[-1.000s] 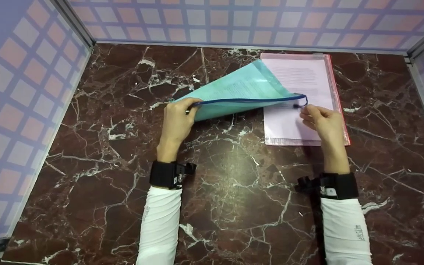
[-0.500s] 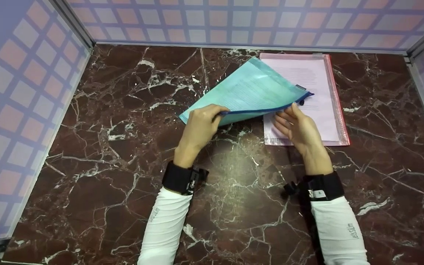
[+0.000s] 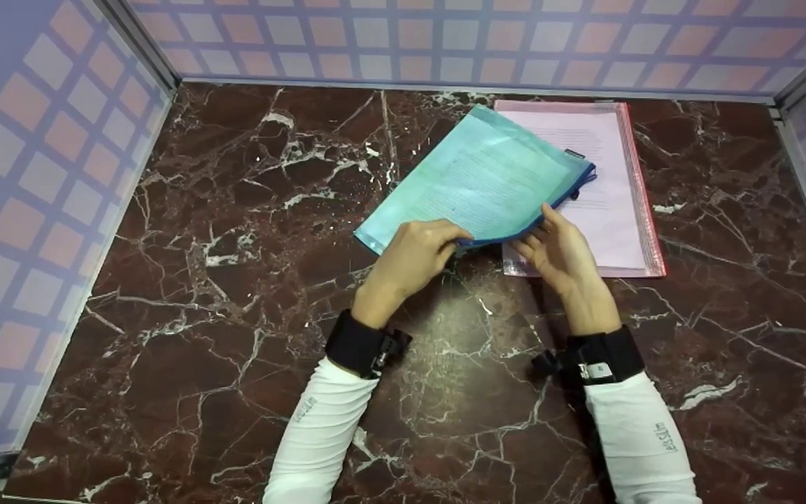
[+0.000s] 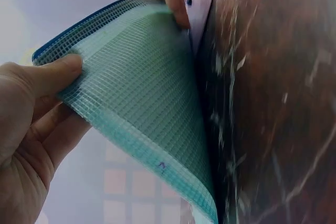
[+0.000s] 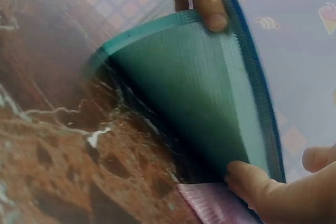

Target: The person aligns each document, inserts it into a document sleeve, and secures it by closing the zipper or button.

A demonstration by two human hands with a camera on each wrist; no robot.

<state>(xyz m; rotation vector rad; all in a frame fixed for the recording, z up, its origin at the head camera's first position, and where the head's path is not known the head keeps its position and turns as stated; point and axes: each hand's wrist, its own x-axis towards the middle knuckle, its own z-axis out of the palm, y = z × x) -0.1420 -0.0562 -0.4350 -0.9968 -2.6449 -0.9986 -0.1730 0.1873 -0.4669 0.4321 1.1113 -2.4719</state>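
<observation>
A teal mesh zip document pouch [image 3: 487, 175] with a dark blue zip edge holds a printed sheet. It lies slanted in the head view, its near edge lifted and bowed. My left hand [image 3: 417, 255] pinches the near left corner, thumb on one face and fingers on the other, as the left wrist view [image 4: 31, 119] shows. Along the zip edge, the fingers of my right hand [image 3: 564, 255] touch the pouch's underside. In the right wrist view its thumb [image 5: 317, 158] stands off the zip edge. The dark zip pull [image 3: 575, 195] hangs near the far right corner.
A pink document pouch [image 3: 620, 231] with a red edge and a printed sheet lies flat under the teal one's right end. The table [image 3: 235, 350] is dark red marble. Checked panels [image 3: 445, 42] stand along the back and sides.
My left hand has moved right and nearer with the pouch's corner, turning the pouch. My right hand has left the zip pull and moved left along the zip edge to the pouch's underside.
</observation>
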